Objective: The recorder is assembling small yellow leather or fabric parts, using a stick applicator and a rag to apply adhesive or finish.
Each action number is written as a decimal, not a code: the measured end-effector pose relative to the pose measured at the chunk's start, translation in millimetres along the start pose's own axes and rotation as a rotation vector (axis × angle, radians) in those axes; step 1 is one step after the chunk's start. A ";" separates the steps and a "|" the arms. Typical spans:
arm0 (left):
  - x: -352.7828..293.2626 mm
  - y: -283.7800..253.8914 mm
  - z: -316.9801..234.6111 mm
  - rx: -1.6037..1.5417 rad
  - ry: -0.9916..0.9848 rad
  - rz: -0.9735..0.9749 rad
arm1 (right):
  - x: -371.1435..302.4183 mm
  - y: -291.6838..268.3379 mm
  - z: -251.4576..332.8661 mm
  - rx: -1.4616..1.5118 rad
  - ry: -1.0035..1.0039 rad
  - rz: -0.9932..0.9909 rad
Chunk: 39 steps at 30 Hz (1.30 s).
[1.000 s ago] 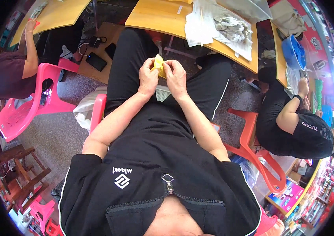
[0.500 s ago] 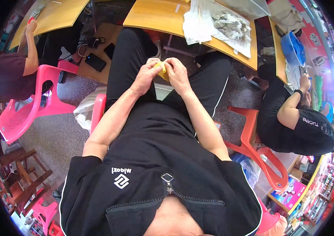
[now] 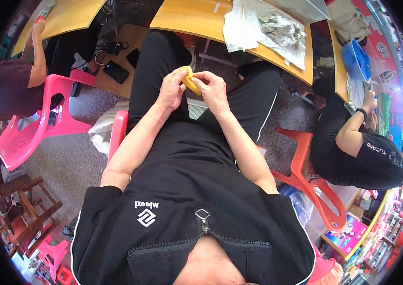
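Above my lap, both hands are at a small, soft-looking yellow piece (image 3: 191,85), curved or folded; its exact kind I cannot make out. My left hand (image 3: 171,89) pinches its upper end between thumb and fingers. From the other side, my right hand (image 3: 214,92) is closed on its edge, thumb and forefinger together. The lower end of the piece hangs between the two hands.
Ahead is a wooden table (image 3: 189,15) with white cloths (image 3: 242,29) and a crumpled grey-white heap (image 3: 281,33). A pink chair (image 3: 28,137) stands left, an orange-red chair (image 3: 301,164) right. Two people sit working at either side. Phones (image 3: 116,72) lie on cardboard.
The hands have parted slightly and more of the yellow piece shows, stretching down between them. My left fingers have shifted up along it.
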<state>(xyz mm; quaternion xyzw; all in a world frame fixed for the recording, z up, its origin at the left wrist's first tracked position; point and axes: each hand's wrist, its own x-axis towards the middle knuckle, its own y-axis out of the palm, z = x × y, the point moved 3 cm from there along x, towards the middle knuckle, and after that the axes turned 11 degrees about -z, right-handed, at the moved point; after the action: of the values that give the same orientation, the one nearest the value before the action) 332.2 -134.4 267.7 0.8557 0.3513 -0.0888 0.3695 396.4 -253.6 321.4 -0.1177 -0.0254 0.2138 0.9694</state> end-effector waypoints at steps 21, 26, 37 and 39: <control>-6.7 15.9 -9.9 0.386 0.274 0.058 | 10.6 -11.8 -11.3 0.088 0.070 -0.010; -1.5 4.7 -5.5 0.494 0.239 0.056 | 7.7 -10.4 -5.1 -0.100 -0.058 -0.040; -8.0 17.4 -22.8 0.946 0.581 -0.065 | 12.1 -12.6 -1.4 -0.258 -0.236 -0.111; -1.8 12.5 -27.8 0.963 0.627 -0.091 | 8.6 -10.0 1.4 -0.222 -0.111 -0.059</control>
<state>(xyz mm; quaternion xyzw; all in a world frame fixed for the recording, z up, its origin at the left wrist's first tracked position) 336.3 -122.0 295.4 0.8969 0.4004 0.0034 -0.1878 408.2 -258.5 325.2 -0.2116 -0.1059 0.1871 0.9534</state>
